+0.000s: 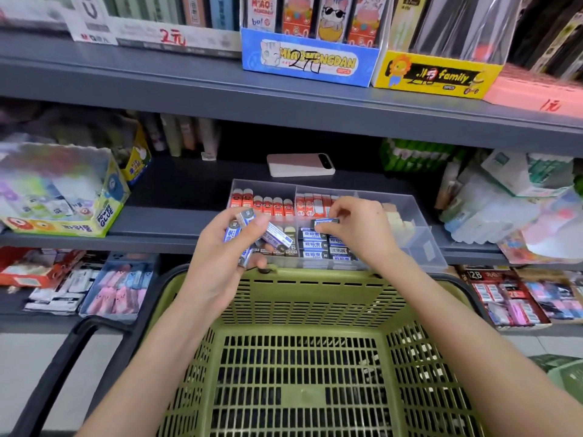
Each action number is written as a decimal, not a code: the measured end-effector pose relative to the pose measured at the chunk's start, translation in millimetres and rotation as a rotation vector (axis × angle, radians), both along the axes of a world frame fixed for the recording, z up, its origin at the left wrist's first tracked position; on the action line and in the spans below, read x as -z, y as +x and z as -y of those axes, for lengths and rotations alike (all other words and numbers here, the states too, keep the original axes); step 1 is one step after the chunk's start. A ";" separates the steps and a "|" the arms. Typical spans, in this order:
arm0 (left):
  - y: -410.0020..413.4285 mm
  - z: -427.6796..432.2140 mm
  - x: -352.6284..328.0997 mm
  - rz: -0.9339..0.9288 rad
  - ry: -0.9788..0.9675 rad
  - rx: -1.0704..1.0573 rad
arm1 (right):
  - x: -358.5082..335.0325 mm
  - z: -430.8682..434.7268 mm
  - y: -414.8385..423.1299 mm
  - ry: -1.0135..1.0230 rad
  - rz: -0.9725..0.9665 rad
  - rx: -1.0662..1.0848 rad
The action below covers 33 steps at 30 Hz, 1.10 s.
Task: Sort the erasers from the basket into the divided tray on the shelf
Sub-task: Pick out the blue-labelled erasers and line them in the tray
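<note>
The big green plastic basket [284, 298] with holes is sitting at the bottom middle of the frame, and the clear plastic divided tray [422, 244] is resting just above it on the grey shelf [176, 216]. The left hand [220, 250] is curling its fingers round a messy bunch of blue-and-white erasers [277, 236], so I think one could be slipping out and falling into the basket. The right hand [356, 228] is pinching one blue eraser [326, 221], fingertips nearly closed, just over the tray's blue row [315, 244].
</note>
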<state>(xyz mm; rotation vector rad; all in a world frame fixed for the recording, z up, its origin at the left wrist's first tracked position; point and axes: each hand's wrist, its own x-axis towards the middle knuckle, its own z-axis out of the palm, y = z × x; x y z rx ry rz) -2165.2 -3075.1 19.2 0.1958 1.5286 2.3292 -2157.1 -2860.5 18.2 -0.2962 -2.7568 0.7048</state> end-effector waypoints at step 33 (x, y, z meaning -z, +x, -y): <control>15.9 -28.4 -0.4 0.092 0.066 0.029 | -33.7 44.4 59.1 -0.668 -0.063 -0.268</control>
